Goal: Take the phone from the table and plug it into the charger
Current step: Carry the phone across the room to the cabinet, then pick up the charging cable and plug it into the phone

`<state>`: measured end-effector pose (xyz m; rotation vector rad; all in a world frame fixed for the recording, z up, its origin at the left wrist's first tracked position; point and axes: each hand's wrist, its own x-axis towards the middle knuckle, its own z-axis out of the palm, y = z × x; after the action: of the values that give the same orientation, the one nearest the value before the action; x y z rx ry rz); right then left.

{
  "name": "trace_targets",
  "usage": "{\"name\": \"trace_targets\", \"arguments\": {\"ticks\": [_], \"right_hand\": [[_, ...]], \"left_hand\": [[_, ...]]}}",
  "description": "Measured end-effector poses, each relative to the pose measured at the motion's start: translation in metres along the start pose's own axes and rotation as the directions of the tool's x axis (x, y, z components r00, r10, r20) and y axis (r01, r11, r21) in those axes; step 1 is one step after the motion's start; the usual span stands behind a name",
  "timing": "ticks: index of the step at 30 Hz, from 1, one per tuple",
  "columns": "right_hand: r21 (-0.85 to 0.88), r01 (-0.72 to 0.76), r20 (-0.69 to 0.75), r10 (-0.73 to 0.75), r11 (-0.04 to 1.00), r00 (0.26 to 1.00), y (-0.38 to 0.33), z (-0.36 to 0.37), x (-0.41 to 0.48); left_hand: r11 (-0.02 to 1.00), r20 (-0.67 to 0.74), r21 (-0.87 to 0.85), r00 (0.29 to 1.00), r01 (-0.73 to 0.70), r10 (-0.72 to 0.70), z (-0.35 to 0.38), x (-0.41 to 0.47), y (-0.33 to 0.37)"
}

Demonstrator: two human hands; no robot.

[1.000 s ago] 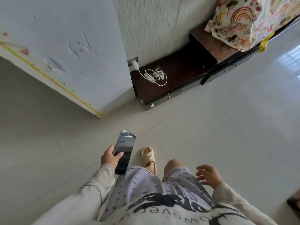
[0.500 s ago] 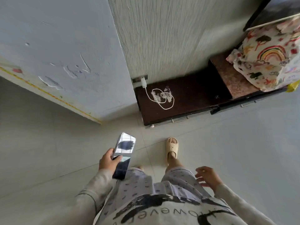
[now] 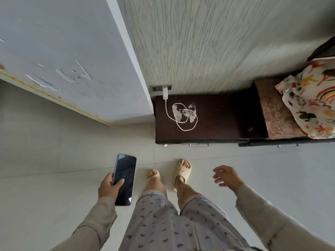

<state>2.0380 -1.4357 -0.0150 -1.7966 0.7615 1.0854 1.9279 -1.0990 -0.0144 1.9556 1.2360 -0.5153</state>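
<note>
The phone (image 3: 124, 180) is held in the left hand (image 3: 108, 187), fingers clamped on its near-left edge, screen dark and facing up, over the floor well short of the cabinet. The right hand (image 3: 227, 177) is empty, fingers spread and loosely curled, nothing gripped. Both are near the person, w/ two slippered feet between them.

Step in hand, as judged: approach to the charger. It is best done by closing up to the cabinet (image 3: 217, 131) first, then the loose cable end picked up w/ the free right hand while the phone is kept steady in the left, port turned toward the plug. The plug end can't be made out among the loops, so it should be found before any pull; a tug could drag the adapter out.

Farther off, the white cable (image 3: 183, 117) lies coiled on the dark cabinet top, and the adapter (image 3: 165, 93) sits in the wall socket (image 3: 161, 87) at far left of the cabinet.

No brand, label or writing can be read.
</note>
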Motion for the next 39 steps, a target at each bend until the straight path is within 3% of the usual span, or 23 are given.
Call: {"name": "trace_targets", "arguments": {"ticks": [10, 15, 18, 22, 29, 35, 36, 39], "right_hand": [[-0.096, -0.033, 0.017, 0.034, 0.995, 0.999, -0.025, 0.025, 0.134], [-0.258, 0.097, -0.083, -0.122, 0.961, 0.989, -0.057, 0.051, 0.251], [-0.392, 0.180, -0.186, -0.269, 0.902, 0.945, -0.083, 0.063, 0.312], [-0.533, 0.228, -0.283, -0.426, 0.815, 0.859, -0.121, 0.073, 0.379], [-0.886, 0.131, -0.181, -0.592, 0.445, 0.785, -0.142, 0.069, 0.451], [-0.919, 0.190, -0.070, -0.618, 0.345, 0.783, -0.144, 0.078, 0.465], [-0.893, 0.226, -0.069, -0.616, 0.389, 0.785, -0.143, 0.078, 0.461], [-0.584, 0.348, -0.152, -0.520, 0.733, 0.841, -0.135, 0.074, 0.430]], "left_hand": [[0.999, 0.144, -0.034, 0.990, -0.002, 0.007, 0.101, 0.088, 0.063], [0.985, 0.192, -0.171, 0.981, 0.029, 0.004, 0.157, 0.150, 0.080], [0.958, 0.206, -0.272, 0.978, 0.088, -0.031, 0.184, 0.183, 0.081], [0.944, 0.211, -0.325, 0.977, 0.057, 0.014, 0.207, 0.218, 0.072], [0.908, 0.292, -0.400, 0.956, 0.126, -0.004, 0.229, 0.248, 0.062], [0.875, 0.285, -0.462, 0.958, 0.140, -0.003, 0.234, 0.251, 0.065], [0.871, 0.283, -0.469, 0.959, 0.146, -0.009, 0.235, 0.250, 0.066], [0.855, 0.265, -0.490, 0.964, 0.168, -0.038, 0.234, 0.239, 0.078]]}}
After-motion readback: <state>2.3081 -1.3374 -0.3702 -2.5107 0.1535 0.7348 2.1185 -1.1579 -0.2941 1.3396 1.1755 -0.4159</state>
